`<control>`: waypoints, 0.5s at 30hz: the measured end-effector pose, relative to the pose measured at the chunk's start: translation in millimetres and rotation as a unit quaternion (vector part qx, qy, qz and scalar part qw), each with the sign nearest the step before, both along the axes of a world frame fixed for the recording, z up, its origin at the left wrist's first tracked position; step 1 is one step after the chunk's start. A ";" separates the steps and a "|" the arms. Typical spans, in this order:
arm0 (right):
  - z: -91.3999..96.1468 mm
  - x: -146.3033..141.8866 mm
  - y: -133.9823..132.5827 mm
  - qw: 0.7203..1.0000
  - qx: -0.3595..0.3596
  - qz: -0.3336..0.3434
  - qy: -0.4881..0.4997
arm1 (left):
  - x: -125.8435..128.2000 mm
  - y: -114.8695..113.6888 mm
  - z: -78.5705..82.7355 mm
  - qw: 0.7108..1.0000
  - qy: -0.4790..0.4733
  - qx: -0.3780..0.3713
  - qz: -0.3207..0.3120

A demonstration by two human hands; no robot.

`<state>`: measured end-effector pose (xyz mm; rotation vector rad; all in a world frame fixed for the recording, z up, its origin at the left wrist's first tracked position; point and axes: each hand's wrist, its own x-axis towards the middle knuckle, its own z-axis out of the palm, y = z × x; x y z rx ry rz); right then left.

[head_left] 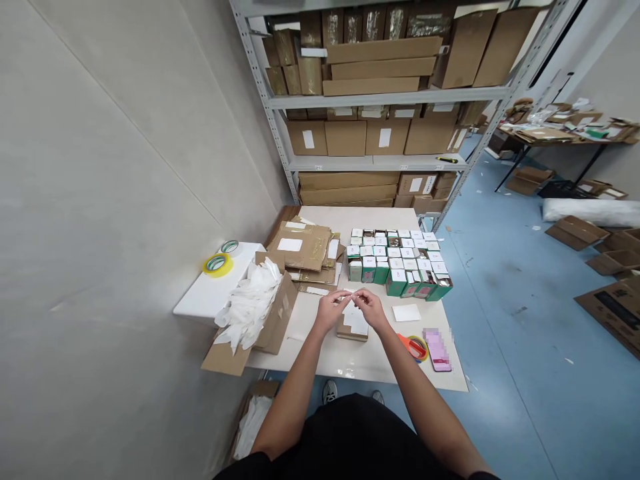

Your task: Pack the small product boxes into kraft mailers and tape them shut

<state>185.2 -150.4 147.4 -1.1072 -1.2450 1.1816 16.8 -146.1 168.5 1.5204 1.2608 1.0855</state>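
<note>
My left hand [332, 311] and my right hand [370, 308] meet at the fingertips, both pinched closed. Whatever sits between the fingers is too small to make out. Just below them a small brown cardboard box [352, 336] lies on the table, with a white paper label [355, 320] over its top. To the right of my right hand is a white card [407, 313]. Nearer to my right forearm lies an orange tape dispenser [406, 343] beside a yellow tape roll [419, 348].
Rows of small green-and-white boxes [396, 283] stand at the table's back right. Flattened cardboard [305, 243] is stacked at back left, near an open carton holding white material [255, 297]. A phone [438, 350] lies at right. Tape rolls [218, 265] rest on a white surface; a shelf rack [380, 100] stands behind.
</note>
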 end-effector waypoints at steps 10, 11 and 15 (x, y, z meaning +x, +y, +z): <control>12.7 32.1 -14.4 0.993 0.089 -0.003 -0.083 | 33.8 -19.3 5.0 0.988 0.076 0.126 0.037; 13.5 34.5 -15.9 0.993 0.091 -0.003 -0.081 | 37.1 -21.3 5.5 0.987 0.077 0.135 0.041; 16.5 40.9 -21.9 0.993 0.097 -0.012 -0.069 | 50.0 -29.1 6.9 0.988 0.059 0.127 0.059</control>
